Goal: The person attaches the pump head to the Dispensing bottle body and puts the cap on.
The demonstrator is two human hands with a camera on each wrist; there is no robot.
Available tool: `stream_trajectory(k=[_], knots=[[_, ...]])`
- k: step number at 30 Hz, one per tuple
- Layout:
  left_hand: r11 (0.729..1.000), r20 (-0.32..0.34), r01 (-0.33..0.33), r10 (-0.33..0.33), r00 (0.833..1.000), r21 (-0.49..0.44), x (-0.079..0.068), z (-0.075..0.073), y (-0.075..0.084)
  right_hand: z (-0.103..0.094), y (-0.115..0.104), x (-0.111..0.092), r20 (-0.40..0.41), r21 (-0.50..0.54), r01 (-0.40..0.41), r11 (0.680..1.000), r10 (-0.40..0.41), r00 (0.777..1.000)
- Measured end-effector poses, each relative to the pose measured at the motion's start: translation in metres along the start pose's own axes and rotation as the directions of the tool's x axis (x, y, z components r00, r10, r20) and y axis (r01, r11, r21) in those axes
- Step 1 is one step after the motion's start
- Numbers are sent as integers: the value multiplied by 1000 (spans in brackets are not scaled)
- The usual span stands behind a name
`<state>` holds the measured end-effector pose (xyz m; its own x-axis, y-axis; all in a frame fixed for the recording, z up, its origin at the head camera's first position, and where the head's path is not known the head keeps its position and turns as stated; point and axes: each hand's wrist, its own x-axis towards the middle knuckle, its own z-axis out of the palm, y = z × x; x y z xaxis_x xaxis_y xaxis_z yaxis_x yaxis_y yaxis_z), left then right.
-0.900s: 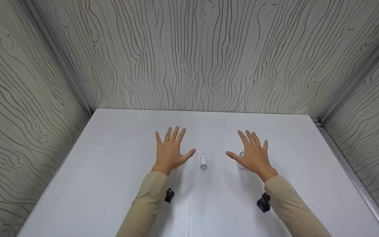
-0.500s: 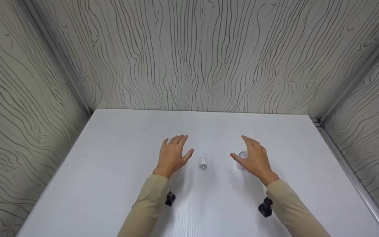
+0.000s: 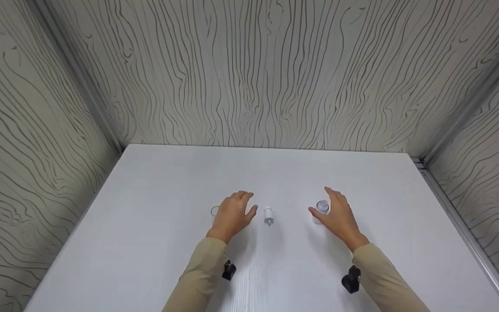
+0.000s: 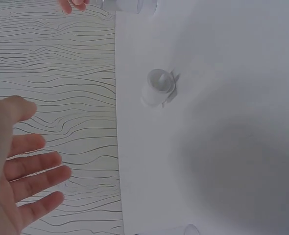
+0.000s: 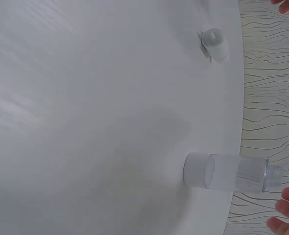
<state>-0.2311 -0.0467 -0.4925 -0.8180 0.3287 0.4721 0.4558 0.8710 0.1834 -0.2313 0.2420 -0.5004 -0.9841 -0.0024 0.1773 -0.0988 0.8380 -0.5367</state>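
A small white, hollow cylindrical piece, like a bottle's pump top (image 3: pixel 268 215), stands on the white table between the hands; a small tip shows inside its open end in the left wrist view. My left hand (image 3: pixel 232 214) hovers left of it, fingers bent loosely, holding nothing. Behind that hand shows the round rim of a clear, cup-like thing (image 3: pixel 215 211), mostly hidden. Upright beside my right hand (image 3: pixel 337 216) is a clear bottle (image 5: pixel 223 171) with a threaded, uncapped neck. The right thumb and fingers are spread around the bottle's near side, apparently without gripping it.
The white table (image 3: pixel 167 173) reaches back to a wall (image 3: pixel 249 86) with a wood-grain line pattern. Similar panels stand at left and right, with metal rails along the corners. A black wrist camera (image 3: pixel 351 279) hangs under each forearm.
Both hands have drawn back toward the body, and their widely spread fingers have bent. The clear rim behind the left hand has come into sight; more of the bottle shows.
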Motion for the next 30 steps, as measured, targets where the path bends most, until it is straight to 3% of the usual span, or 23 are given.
stream_trajectory(k=[6,11,19,30], knots=[[1000,-2,0,0,1000,-8,-6,8,2,3,6,-3,6,36,-36,999,36,999],[998,42,23,-20,999,-66,-10,14,5,8,11,-6,-21,53,-32,998,33,999],[987,108,69,-53,993,-146,-18,25,5,16,19,-9,10,132,-104,986,104,995],[966,174,152,-116,978,-209,-22,36,10,28,29,-11,-46,169,-92,981,101,994]])
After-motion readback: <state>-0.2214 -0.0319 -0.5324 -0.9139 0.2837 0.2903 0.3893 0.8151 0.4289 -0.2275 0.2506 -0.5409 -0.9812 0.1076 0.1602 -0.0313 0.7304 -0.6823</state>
